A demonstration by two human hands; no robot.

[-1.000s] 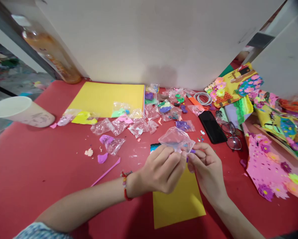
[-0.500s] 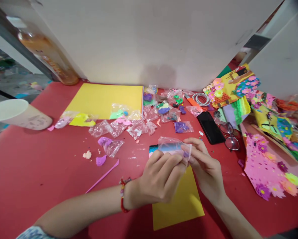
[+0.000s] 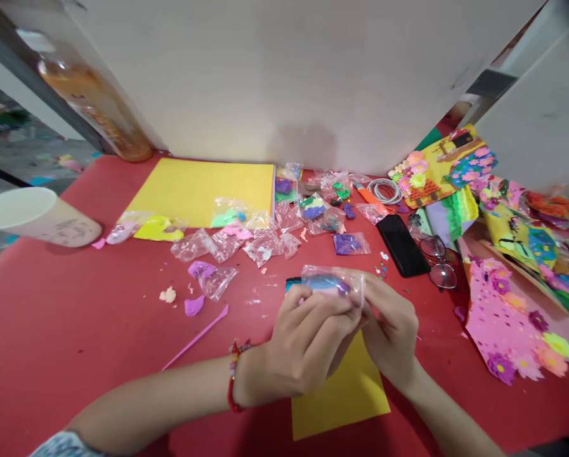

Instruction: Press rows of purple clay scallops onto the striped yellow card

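A small clear plastic bag point(image 3: 325, 279) with a bit of purple clay inside is pinched between my two hands above the table. My left hand point(image 3: 307, 343), a red beaded bracelet at its wrist, has its fingers curled round the bag's lower edge. My right hand point(image 3: 391, 327) closes on the bag's right end, its fingertips partly hidden behind the plastic. Underneath lies a yellow card point(image 3: 339, 406), its upper part, with a blue and black area, mostly covered by my hands and the bag.
Several clay packets, including a purple one point(image 3: 351, 244), lie across the red table point(image 3: 98, 324). A pink stick point(image 3: 196, 336) is at left, near a paper cup point(image 3: 46, 219) and a bottle point(image 3: 94, 101). A phone point(image 3: 402, 245), glasses point(image 3: 441, 263) and decorated cards point(image 3: 507, 304) occupy the right.
My right hand's fingers have curled in from a looser spread and closed on the bag's end. The purple clay shows more plainly through the plastic. My left hand keeps its grip.
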